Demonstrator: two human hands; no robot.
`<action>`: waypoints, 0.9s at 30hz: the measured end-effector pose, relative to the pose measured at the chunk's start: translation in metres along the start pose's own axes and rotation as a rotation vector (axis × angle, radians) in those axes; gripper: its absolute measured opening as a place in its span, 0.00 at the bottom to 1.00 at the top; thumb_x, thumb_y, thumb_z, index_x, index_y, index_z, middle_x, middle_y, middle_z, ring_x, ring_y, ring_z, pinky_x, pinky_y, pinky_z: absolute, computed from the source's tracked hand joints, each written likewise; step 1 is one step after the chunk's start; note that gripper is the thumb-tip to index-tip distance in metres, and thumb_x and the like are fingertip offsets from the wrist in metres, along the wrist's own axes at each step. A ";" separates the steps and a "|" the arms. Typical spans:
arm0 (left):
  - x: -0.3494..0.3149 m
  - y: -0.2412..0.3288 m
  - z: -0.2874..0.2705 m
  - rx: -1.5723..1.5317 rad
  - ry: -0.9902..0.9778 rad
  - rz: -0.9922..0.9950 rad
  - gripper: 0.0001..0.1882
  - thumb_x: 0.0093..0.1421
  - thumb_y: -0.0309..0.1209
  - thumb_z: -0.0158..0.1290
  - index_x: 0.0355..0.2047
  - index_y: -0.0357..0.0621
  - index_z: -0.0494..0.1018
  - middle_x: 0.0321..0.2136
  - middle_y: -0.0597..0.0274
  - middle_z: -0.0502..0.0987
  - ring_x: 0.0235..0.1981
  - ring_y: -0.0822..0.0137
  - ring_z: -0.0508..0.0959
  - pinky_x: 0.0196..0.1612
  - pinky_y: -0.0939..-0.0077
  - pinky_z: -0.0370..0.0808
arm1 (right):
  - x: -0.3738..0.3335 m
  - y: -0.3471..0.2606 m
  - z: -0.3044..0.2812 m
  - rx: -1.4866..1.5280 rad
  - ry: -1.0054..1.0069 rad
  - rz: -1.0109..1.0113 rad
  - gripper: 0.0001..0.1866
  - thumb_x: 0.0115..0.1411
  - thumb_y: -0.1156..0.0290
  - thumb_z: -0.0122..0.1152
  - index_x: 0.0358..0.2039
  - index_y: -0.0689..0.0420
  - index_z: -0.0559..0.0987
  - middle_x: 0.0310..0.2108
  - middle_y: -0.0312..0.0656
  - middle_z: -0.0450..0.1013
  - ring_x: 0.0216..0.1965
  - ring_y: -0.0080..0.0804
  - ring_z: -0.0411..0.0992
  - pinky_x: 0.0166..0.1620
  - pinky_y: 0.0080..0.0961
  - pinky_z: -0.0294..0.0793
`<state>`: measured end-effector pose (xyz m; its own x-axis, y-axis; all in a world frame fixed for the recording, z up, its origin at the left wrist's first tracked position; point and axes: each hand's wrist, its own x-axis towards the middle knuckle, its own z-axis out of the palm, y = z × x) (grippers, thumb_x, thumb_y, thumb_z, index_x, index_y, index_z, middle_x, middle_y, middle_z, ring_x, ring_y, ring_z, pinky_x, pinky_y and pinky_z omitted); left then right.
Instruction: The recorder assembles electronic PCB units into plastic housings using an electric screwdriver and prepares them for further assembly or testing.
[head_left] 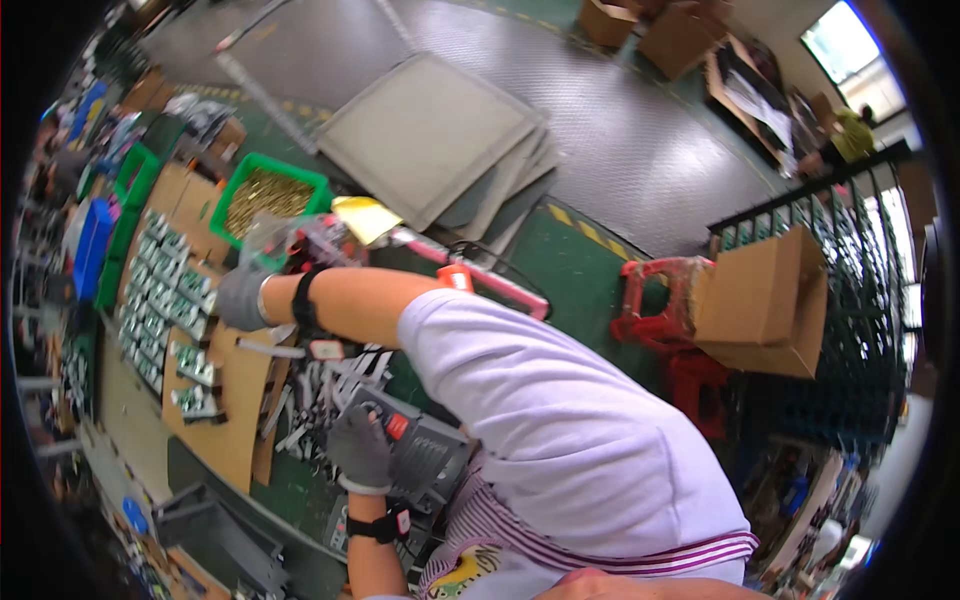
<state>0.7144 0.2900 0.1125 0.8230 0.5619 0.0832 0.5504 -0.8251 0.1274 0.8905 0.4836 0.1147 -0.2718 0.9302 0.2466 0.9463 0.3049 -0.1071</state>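
Note:
My left hand, in a grey glove with a black strap at the wrist, is beside a grey machine with a red switch. Its fingers look curled in; whatever they may hold is too small to make out. My right arm stretches across the view, and my right hand, also gloved, is at the edge of rows of small green-and-white parts on the bench. The right fingers are mostly hidden behind the hand's back. Next to the left hand lies a heap of grey and white strips.
A green bin of brass-coloured small pieces stands beyond my right hand, with clear plastic bags beside it. Brown cardboard covers part of the bench. A red stool and cardboard box are to the right, before a black rack.

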 end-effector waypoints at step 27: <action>-0.140 -0.020 -0.062 -0.410 0.122 -0.580 0.07 0.50 0.31 0.49 0.30 0.45 0.69 0.26 0.58 0.72 0.28 0.54 0.72 0.29 0.63 0.69 | -0.059 0.033 -0.047 -0.136 -0.492 0.319 0.11 0.47 0.61 0.56 0.30 0.52 0.78 0.33 0.45 0.72 0.36 0.39 0.72 0.38 0.33 0.70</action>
<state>0.5791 0.2311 0.1600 0.3794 0.9252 -0.0032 0.7775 -0.3170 0.5431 0.9459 0.4292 0.1421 0.0111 0.9668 -0.2555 0.9995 -0.0036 0.0301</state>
